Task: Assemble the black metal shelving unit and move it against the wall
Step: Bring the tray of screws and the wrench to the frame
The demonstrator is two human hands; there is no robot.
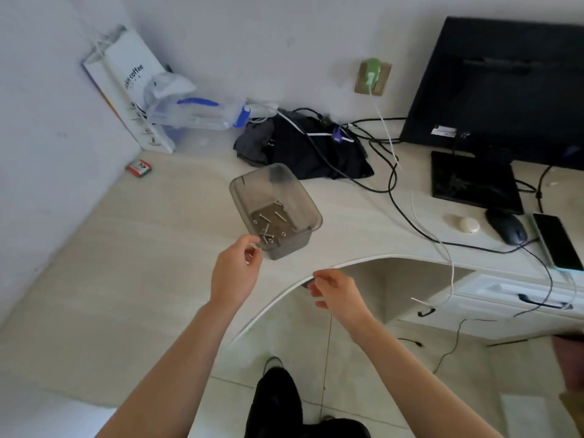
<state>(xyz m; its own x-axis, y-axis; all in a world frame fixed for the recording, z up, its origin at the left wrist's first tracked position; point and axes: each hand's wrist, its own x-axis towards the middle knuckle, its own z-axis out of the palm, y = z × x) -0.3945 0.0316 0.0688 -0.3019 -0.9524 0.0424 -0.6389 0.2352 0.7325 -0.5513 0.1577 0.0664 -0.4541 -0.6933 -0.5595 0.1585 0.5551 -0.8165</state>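
A clear grey plastic box [286,184] stands on the pale desk [158,248] and holds several silver screws [268,226] on its bottom. My left hand [235,275] is at the box's near left corner, thumb and fingers curled close together. A small glint shows between them, and I cannot make out what it is. My right hand [339,295] hovers over the desk's curved front edge, to the right of the box, with its fingers loosely apart. No shelving parts are in view.
A paper bag [126,86], a plastic bottle [196,113] and a black cloth [303,143] with cables lie at the back. On the right are a monitor [499,86], a mouse [505,229] and a phone [557,241]. Drawers [521,298] are below on the right.
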